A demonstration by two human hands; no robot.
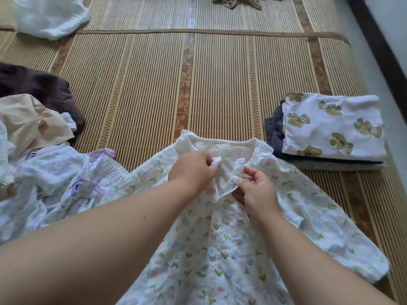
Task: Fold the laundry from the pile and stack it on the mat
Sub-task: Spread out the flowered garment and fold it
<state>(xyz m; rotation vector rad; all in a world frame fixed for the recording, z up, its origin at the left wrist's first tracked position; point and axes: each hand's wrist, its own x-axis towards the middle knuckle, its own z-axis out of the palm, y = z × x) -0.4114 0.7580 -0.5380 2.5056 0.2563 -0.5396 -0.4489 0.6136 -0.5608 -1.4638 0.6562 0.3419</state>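
Observation:
A white floral-print shirt point(222, 243) with a lace collar and buttons lies spread on the bamboo mat point(154, 89) in front of me. My left hand point(193, 170) pinches the left collar tip, and my right hand point(256, 190) pinches the right edge of the neck opening. To the left lies the unfolded laundry pile point(44, 168) of white, cream and purple-print clothes. At the right stands a stack of folded clothes point(332, 126), topped by a white piece with a bear print.
A dark brown cloth point(37, 86) sits behind the pile at the left. A crumpled white cloth point(50, 16) lies at the far left, and a brownish garment point(235, 1) at the top edge. A dark baseboard and wall point(383, 51) run along the right.

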